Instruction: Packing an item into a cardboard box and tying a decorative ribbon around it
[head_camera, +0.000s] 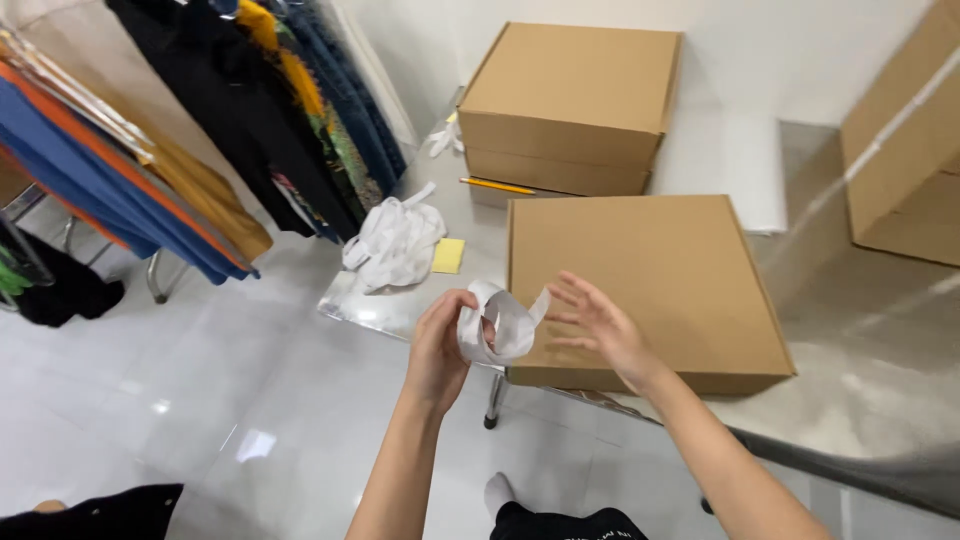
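Left hand clenched on a curled white strip, loop arching toward three o'clock, long axis roughly nine to three. Right hand released, fingers spread, just beside the loop's free end, nearer to it than anything else. Directly behind, at twelve to two: flat cardboard box on the table. At eleven: crumpled white strips, yellow note. Farther at twelve: stacked boxes, pencil. At ten: hanging clothes.

Bare forearms, sleeveless; black shorts; white sock.
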